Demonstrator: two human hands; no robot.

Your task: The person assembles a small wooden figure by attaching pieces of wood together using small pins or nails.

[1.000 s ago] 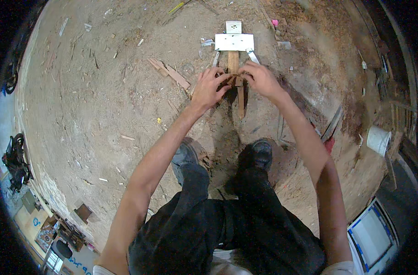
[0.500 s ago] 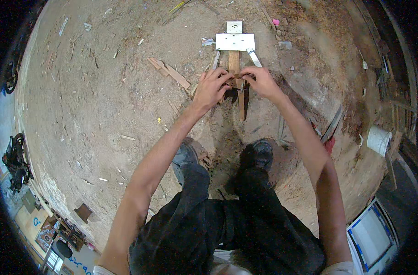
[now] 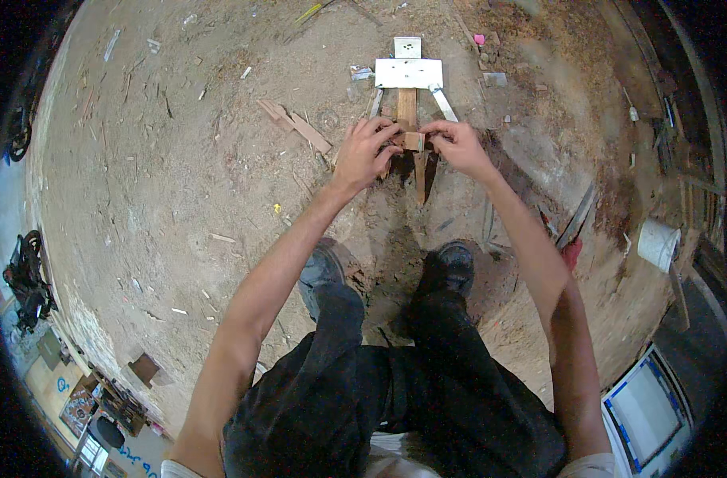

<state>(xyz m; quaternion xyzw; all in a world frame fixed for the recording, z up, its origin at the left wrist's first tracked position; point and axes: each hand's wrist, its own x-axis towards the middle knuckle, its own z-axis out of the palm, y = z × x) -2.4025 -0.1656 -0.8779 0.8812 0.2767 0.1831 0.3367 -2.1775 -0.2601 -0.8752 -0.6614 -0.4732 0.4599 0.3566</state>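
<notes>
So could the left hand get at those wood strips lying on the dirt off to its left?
Probably yes. The left hand grips the small wood block now, but only bare dirt lies between it and the wood strips, which sit close beside it.

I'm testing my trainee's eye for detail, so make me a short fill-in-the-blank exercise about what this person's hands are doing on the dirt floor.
1. The left hand and right hand pinch a small ____ block between them.
2. Beyond the block lies a flat ____ plate.
3. The person's two dark ____ stand on the sawdust floor.

Missing words: wooden; white; shoes
</notes>
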